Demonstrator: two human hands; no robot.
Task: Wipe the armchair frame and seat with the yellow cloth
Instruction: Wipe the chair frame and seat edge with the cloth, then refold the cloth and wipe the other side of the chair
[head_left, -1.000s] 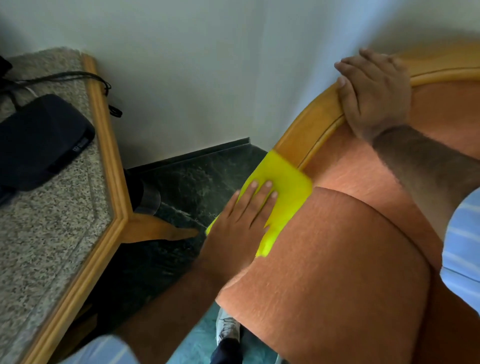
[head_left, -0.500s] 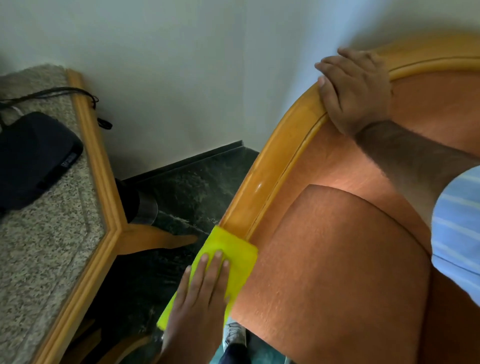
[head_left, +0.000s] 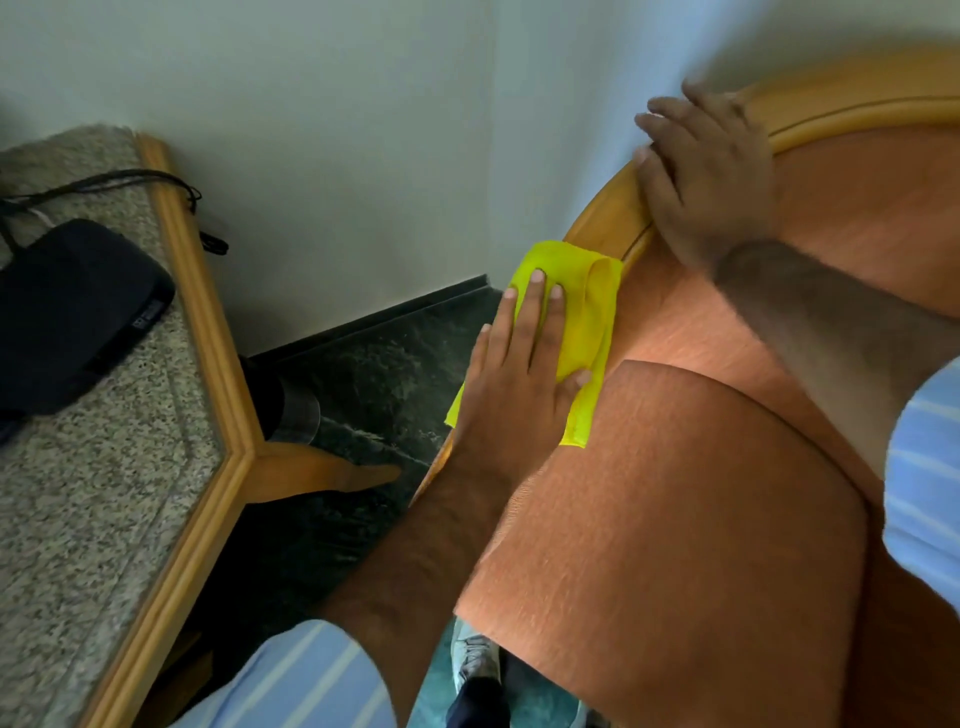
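Note:
The armchair has a curved light wooden frame (head_left: 602, 221) and an orange seat cushion (head_left: 685, 519). My left hand (head_left: 514, 374) lies flat on the folded yellow cloth (head_left: 584, 306), pressing it against the frame's left arm, with the fingers pointing up along the rail. The cloth hides that stretch of wood. My right hand (head_left: 706, 176) rests higher up on the frame's curve, fingers draped over its outer edge, holding nothing else.
A granite-topped table with a wooden edge (head_left: 208, 332) stands close on the left, carrying a black device (head_left: 72, 312) and its cable. White walls meet in a corner behind the chair. Dark green floor (head_left: 374, 374) shows in the gap, and my shoe (head_left: 475, 660) below.
My left hand slid the cloth down the frame arm toward its front end, then back up to the middle of the rail. My right hand kept its hold on the frame's curve.

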